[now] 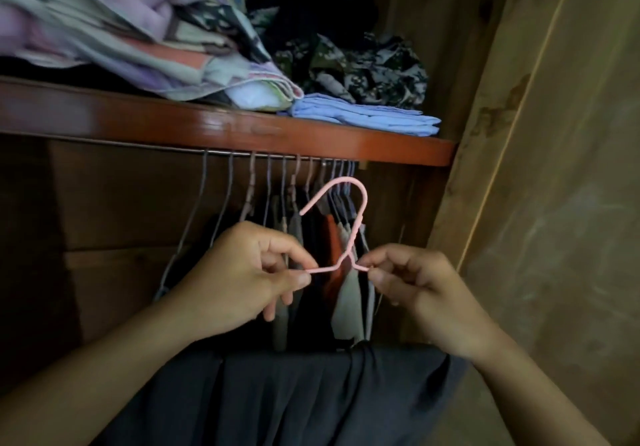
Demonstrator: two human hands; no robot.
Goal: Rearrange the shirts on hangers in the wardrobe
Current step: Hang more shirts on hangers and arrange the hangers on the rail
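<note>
Left hand (242, 272) and right hand (426, 286) pinched the pink wire hanger (349, 237); keeping it level probably eased hooking the steel rail (242, 155).

Folded pastel bedding (138, 29), a camouflage garment (367, 71) and folded blue cloth (367, 118) lie on the wooden shelf (207, 126).

A single head-worn camera looks forward into an open wardrobe from close range. Both forearms reach in from the bottom edge, the left hand (242, 272) and right hand (419, 289) near the centre. The shelf (242, 130) and hanging rail (270, 156) run above the hands.
</note>
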